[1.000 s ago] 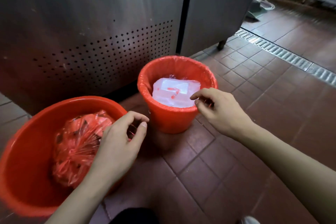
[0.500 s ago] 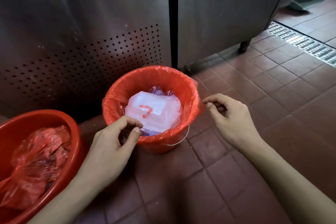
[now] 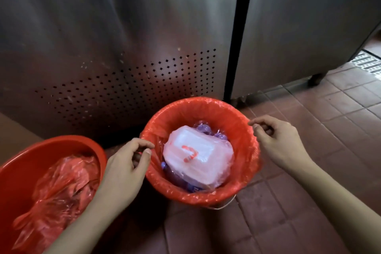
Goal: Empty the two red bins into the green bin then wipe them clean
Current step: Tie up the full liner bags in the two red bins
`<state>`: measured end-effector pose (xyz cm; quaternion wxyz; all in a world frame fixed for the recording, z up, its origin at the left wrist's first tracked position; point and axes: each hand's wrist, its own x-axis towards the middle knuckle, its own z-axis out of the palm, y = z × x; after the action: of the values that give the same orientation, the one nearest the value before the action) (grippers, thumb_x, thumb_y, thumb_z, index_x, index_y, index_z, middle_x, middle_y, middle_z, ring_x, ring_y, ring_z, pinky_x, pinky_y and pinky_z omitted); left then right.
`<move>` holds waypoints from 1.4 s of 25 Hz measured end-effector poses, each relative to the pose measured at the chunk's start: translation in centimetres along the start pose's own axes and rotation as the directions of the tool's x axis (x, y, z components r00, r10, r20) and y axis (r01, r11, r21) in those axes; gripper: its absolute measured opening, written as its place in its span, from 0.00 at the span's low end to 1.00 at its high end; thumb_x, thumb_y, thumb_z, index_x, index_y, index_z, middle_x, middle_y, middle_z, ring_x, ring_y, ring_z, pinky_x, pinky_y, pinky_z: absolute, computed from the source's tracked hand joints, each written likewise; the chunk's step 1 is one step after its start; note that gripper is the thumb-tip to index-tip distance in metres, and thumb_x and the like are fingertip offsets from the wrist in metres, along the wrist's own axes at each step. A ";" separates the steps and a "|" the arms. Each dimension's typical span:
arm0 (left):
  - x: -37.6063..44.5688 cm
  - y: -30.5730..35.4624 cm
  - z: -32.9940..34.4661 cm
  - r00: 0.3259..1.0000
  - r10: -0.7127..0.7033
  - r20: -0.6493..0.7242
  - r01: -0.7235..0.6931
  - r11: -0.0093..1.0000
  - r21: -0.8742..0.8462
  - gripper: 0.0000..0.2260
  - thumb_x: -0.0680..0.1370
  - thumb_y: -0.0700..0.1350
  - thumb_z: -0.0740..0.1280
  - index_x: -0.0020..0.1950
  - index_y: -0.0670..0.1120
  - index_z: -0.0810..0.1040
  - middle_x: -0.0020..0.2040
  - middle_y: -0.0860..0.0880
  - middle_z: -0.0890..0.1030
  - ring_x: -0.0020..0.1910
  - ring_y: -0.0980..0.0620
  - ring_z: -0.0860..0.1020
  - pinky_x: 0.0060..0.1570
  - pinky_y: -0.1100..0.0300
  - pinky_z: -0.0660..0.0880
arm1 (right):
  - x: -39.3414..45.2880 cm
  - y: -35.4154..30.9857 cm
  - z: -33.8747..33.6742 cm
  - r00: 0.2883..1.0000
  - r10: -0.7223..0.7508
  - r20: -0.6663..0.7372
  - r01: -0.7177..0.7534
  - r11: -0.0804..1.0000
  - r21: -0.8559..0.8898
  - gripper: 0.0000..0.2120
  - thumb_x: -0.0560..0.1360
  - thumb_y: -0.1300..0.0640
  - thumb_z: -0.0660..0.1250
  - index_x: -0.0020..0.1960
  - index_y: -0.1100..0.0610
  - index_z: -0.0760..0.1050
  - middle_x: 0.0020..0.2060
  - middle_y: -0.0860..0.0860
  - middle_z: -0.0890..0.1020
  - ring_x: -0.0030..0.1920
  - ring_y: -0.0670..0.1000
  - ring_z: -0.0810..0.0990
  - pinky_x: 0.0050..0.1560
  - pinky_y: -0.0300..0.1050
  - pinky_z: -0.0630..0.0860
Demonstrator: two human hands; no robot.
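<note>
At centre frame, your left hand (image 3: 121, 169) sits against the left rim of the lined red bin (image 3: 245, 183), thumb and forefinger brought together in a pinch right at the edge of the red liner (image 3: 198, 107). Whether any film is actually caught between them I cannot tell. Your right hand (image 3: 276, 142) mirrors it at the right rim, fingertips pinched at the liner's folded edge; again the grip itself is not clear.

If you pull up on two thin pinches, the film may tear or slip out on one side, because the load looks bulky: a white foam box (image 3: 195, 159) with a red mark lies on top of purple packaging (image 3: 204, 129), filling most of the bin. An uneven lift could tip the box over the low side onto the tiled floor (image 3: 309, 202). The liner is folded over the rim all round, so it may snag and drag the bin up with it; the wire handle (image 3: 224, 205) hanging at the lower edge could also catch.

Toward the lower left, the second red bin (image 3: 18, 173) holds a knotted red bag (image 3: 55, 189), close enough for your left forearm to knock. The green bin is nowhere in view, so any carry starts blind. A steel cabinet (image 3: 123, 37) fills the upper frame, close behind the bins.
</note>
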<state>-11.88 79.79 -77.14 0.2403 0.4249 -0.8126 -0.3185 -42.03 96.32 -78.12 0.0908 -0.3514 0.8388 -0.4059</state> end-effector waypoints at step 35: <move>7.7 -6.1 5.5 0.938 -0.345 -0.028 0.343 0.916 0.210 0.22 0.74 0.42 0.74 0.67 0.45 0.79 0.51 0.44 0.85 0.53 0.39 0.83 0.59 0.44 0.77 | 7.7 5.2 2.3 0.953 0.296 0.057 -0.294 0.869 0.399 0.09 0.82 0.59 0.65 0.46 0.59 0.81 0.30 0.49 0.82 0.31 0.47 0.79 0.35 0.46 0.81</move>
<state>-16.25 72.38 -84.38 0.1300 0.5827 -0.7556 -0.2694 -49.35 92.04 -82.52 0.2195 -0.1918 0.7811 -0.5522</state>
